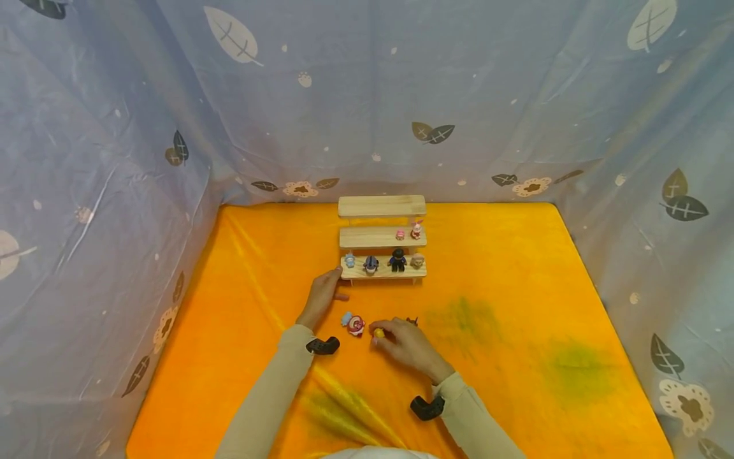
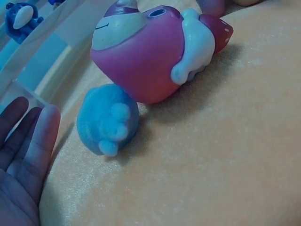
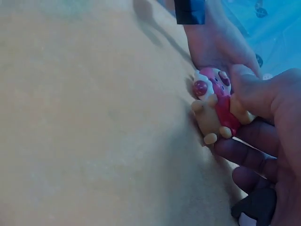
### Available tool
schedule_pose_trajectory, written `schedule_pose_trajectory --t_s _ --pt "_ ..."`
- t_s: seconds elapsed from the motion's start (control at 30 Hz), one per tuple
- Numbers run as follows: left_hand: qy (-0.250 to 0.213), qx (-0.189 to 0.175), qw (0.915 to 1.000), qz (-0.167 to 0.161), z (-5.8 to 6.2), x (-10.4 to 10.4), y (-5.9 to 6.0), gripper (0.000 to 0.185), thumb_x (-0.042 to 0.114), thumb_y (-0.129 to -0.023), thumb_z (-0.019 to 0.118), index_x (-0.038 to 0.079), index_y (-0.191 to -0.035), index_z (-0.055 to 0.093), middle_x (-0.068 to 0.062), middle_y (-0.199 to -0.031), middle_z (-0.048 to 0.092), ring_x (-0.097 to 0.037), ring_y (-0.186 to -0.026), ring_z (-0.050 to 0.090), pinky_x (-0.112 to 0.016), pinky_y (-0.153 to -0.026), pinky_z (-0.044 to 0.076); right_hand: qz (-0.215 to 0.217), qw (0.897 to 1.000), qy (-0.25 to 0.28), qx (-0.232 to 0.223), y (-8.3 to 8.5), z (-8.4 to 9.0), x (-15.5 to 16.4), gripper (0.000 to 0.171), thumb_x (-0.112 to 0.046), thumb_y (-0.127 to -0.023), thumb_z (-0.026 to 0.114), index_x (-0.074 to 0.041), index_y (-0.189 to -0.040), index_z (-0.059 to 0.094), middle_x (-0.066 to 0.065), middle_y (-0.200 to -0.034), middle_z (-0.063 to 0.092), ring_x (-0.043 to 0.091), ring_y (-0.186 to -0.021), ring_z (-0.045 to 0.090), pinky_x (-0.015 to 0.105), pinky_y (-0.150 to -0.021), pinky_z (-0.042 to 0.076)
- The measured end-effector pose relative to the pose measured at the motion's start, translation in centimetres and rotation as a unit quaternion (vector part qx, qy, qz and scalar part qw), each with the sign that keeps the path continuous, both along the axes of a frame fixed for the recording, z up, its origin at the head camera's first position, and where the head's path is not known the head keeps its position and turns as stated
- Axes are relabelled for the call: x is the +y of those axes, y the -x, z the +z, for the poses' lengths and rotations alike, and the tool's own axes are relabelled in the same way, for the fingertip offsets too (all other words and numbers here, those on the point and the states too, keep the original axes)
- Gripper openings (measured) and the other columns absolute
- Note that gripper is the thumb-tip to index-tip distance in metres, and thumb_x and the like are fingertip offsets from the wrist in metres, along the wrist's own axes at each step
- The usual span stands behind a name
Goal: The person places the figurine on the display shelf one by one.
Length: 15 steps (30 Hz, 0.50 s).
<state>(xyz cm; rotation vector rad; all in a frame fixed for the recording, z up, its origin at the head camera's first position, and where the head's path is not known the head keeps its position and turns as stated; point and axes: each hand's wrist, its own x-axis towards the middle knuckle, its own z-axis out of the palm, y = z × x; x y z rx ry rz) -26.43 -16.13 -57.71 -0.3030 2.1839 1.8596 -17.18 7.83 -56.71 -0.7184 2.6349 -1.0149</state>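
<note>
My left hand (image 1: 322, 294) has its fingers extended at the left end of the lowest tier of a wooden stepped display shelf (image 1: 381, 269), fingertips right at its edge. In the left wrist view, the fingers (image 2: 40, 141) look straight, with nothing in the palm. My right hand (image 1: 408, 344) pinches a small yellow bear figurine in a red shirt (image 3: 207, 120) between thumb and fingers. Just left of it, a pink bear figurine (image 1: 356, 326) and a light blue figurine (image 1: 346, 318) lie on the cloth. A dark figurine (image 3: 257, 207) lies below my right hand's fingers, partly hidden.
Several figurines stand on the lowest tier, among them a black-haired one (image 1: 397, 261) and a blue-grey one (image 1: 371, 264). A rabbit figurine (image 1: 416, 230) and a small pink one (image 1: 400, 234) stand on the middle tier. Orange cloth (image 1: 516, 287) covers the table, with patterned curtains (image 1: 367, 95) around it.
</note>
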Motion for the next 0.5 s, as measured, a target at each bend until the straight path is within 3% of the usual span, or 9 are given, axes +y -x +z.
schedule_pose_trajectory --t_s 0.13,0.2,0.27,0.4,0.47,0.5 --pt "-0.001 0.000 1.0000 -0.004 -0.20 -0.02 0.06 0.066 0.059 -0.102 0.047 0.008 -0.143 0.058 -0.015 -0.139 0.062 -0.023 -0.078 0.077 -0.051 -0.117 0.041 -0.014 1.000 0.011 0.024 0.05 -0.28 -0.22 0.032 -0.034 -0.105 0.055 -0.020 -0.133 0.062 -0.007 -0.092 0.070 0.006 -0.071 0.056 0.024 -0.066 0.046" --pt "0.000 0.001 1.0000 -0.009 -0.22 0.01 0.08 0.069 0.061 -0.102 0.047 0.008 -0.146 0.055 -0.016 -0.142 0.060 -0.024 -0.080 0.077 -0.052 -0.118 0.039 -0.033 0.999 0.035 0.009 0.07 -0.32 -0.25 0.031 -0.033 -0.107 0.050 -0.020 -0.134 0.057 -0.007 -0.080 0.064 0.005 -0.061 0.050 0.026 -0.060 0.044" --pt "0.003 -0.002 0.9999 -0.011 -0.22 0.02 0.10 0.071 0.062 -0.101 0.046 0.008 -0.148 0.052 -0.015 -0.144 0.059 -0.024 -0.082 0.077 -0.052 -0.120 0.037 -0.056 0.996 0.067 -0.017 0.09 -0.30 -0.20 0.029 -0.033 -0.109 0.044 -0.021 -0.134 0.053 -0.007 -0.074 0.059 0.004 -0.056 0.046 0.031 -0.066 0.048" --pt "0.005 -0.007 0.9999 -0.008 -0.18 -0.04 0.18 0.071 0.061 -0.102 0.046 0.009 -0.149 0.052 -0.014 -0.143 0.060 -0.025 -0.082 0.077 -0.051 -0.120 0.037 -0.078 0.986 0.127 -0.069 0.34 -0.27 0.01 0.030 -0.034 -0.110 0.040 -0.020 -0.133 0.055 -0.005 -0.084 0.065 0.004 -0.063 0.056 0.044 -0.078 0.054" --pt "0.005 -0.007 0.9999 -0.007 -0.18 -0.11 0.22 0.069 0.060 -0.102 0.046 0.008 -0.148 0.052 -0.015 -0.142 0.061 -0.025 -0.082 0.077 -0.051 -0.120 0.038 -0.078 0.984 0.142 -0.077 0.63 -0.27 0.06 0.032 -0.032 -0.109 0.044 -0.017 -0.135 0.056 -0.002 -0.091 0.068 0.007 -0.069 0.059 0.041 -0.081 0.055" --pt "0.004 -0.006 0.9999 -0.007 -0.17 -0.15 0.23 0.069 0.059 -0.102 0.046 0.008 -0.148 0.053 -0.015 -0.142 0.061 -0.025 -0.081 0.077 -0.051 -0.119 0.038 -0.079 0.983 0.146 -0.080 0.80 -0.26 0.07 0.032 -0.030 -0.108 0.047 -0.016 -0.136 0.055 -0.001 -0.095 0.068 0.008 -0.071 0.059 0.034 -0.073 0.052"
